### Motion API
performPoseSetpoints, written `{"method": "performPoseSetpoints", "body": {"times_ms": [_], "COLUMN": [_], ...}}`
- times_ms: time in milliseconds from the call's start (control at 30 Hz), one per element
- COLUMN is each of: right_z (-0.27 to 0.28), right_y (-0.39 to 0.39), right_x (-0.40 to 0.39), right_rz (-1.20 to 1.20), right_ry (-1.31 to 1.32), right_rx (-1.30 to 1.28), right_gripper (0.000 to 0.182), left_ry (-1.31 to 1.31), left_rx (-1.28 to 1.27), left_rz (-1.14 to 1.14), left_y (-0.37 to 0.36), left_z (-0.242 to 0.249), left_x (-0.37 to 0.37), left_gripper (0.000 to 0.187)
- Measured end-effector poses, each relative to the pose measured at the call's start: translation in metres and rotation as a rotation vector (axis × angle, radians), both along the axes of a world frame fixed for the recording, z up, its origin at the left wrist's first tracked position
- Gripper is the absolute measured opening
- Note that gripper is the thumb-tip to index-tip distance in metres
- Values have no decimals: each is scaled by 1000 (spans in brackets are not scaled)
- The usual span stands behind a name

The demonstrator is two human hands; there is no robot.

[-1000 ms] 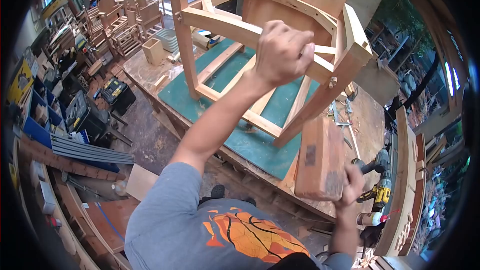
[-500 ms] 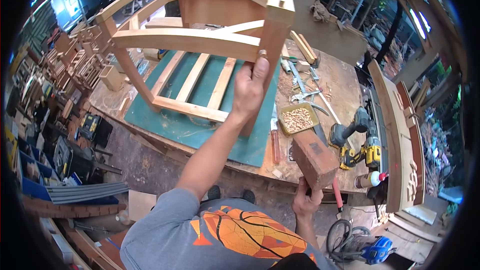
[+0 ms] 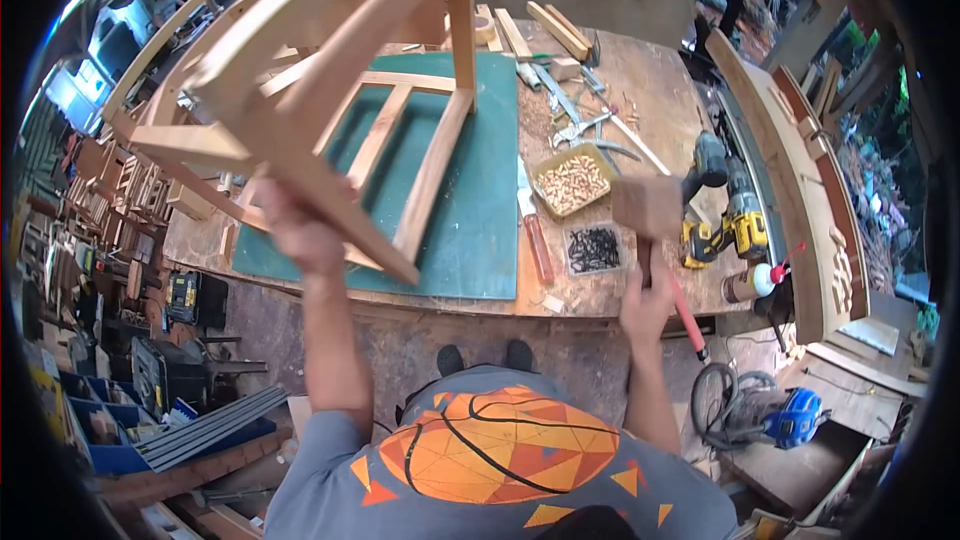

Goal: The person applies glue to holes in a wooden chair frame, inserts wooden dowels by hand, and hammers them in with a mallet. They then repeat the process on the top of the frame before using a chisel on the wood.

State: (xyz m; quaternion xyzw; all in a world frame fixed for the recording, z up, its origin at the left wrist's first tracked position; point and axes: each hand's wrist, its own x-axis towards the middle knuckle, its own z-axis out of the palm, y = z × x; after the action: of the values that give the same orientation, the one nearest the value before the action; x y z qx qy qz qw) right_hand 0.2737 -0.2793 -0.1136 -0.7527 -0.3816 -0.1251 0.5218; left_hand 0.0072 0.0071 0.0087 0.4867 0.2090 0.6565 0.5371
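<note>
A wooden chair frame (image 3: 433,185) stands tilted on a green mat (image 3: 490,240) on the workbench, its near part blurred by motion. My left hand (image 3: 310,230) is wrapped round one of the frame's near legs; the fingers are partly hidden behind the wood. In my right hand (image 3: 645,305) is the handle of a wooden mallet (image 3: 645,205), its block head raised over the bench's near edge. Beside the mallet lie a box of black screws (image 3: 594,249) and a tub of wooden dowels (image 3: 572,181).
A chisel (image 3: 535,240) with an orange handle lies by the mat. Farther off are a hammer (image 3: 585,127), cordless drills (image 3: 740,225) and a glue bottle (image 3: 750,282). Long curved boards (image 3: 785,180) stand along the right side. A blue vacuum (image 3: 795,418) sits on the right.
The chair frame has turned and tipped to the left. My left hand has moved left and down with it. The mallet has swung more upright in my right hand, which has risen.
</note>
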Motion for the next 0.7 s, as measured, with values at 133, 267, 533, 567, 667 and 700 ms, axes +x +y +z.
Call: {"method": "performPoseSetpoints", "body": {"times_ms": [133, 267, 533, 567, 667, 700], "right_z": [-1, -34, -10, 7, 68, 83], "right_y": [56, 112, 178, 203, 311, 353], "right_x": [65, 117, 129, 130, 116, 108], "right_rz": [-182, -198, -240, -153, 279, 403], "right_ry": [-100, -204, -234, -262, -194, -57], "right_rx": [-659, -817, -744, -592, -2, 123], "right_gripper": [56, 58, 50, 52, 62, 64], "left_ry": [-86, 15, 384, 405, 446, 478], "left_rx": [77, 39, 309, 234, 137, 102], "left_rz": [-221, -71, 574, 600, 623, 649], "left_y": [20, 10, -11, -15, -26, -30], "left_z": [-6, 0, -6, -2, -4, -6], "left_x": [-50, -45, -17, -15, -7, -4], "left_gripper": [79, 77, 32, 31, 35, 38]}}
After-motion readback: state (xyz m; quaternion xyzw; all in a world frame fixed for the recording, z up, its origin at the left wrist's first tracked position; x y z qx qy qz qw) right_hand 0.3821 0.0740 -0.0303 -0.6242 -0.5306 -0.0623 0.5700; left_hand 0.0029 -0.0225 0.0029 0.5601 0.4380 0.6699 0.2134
